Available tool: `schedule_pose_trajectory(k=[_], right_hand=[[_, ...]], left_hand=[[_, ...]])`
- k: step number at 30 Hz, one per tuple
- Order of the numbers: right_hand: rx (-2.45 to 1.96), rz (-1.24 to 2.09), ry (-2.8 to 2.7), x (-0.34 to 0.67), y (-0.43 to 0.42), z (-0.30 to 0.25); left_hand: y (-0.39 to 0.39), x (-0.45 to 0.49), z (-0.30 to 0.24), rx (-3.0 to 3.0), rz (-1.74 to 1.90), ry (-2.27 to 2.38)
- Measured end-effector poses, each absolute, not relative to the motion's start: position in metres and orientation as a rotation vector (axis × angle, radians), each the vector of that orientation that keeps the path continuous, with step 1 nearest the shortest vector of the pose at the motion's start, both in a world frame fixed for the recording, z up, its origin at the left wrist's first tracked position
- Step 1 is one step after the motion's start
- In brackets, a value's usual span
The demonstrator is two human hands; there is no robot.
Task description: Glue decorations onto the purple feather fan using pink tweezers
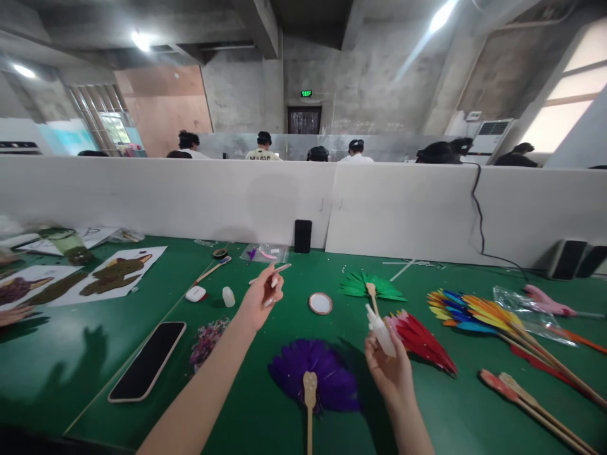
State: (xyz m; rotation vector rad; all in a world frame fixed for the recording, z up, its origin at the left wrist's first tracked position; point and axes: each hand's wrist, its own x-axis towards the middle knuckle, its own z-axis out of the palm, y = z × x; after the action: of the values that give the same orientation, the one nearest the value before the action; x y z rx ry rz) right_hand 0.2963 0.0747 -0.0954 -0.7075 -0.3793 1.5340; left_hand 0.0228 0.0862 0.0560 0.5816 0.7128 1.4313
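Observation:
My left hand [262,296] is raised above the table, fingers pinched around a thin pale stick-like tool [283,268] whose exact kind I cannot make out. In my right hand [389,373] is a small white squeeze bottle [382,333] with a pointed nozzle, tilted up to the left. Between my forearms lies a purple feather fan [327,371] with a wooden handle [310,392] toward me. A round white dish [320,303] sits between my hands. Beyond my right hand lie a green feather fan [360,285] and red feathers [420,338].
On the left are a phone [148,361], dried flowers [208,341], a small bottle [228,296] and a white case [196,294]. Multicoloured feather fans [478,313] and wooden handles [526,398] lie right. A white partition [227,196] borders the green table. Another person's hand [14,315] shows far left.

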Motion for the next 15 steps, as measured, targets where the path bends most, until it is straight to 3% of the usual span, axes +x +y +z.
schedule_pose_trajectory(k=[5, 15], right_hand=[[-0.874, 1.466, -0.599, 0.303, 0.086, -0.104], [-1.193, 0.997, -1.138, 0.284, 0.124, -0.119]], left_hand=[[0.078, 0.019, 0.074, 0.659, 1.422, 0.766], [0.081, 0.026, 0.061, 0.718, 1.398, 0.822]])
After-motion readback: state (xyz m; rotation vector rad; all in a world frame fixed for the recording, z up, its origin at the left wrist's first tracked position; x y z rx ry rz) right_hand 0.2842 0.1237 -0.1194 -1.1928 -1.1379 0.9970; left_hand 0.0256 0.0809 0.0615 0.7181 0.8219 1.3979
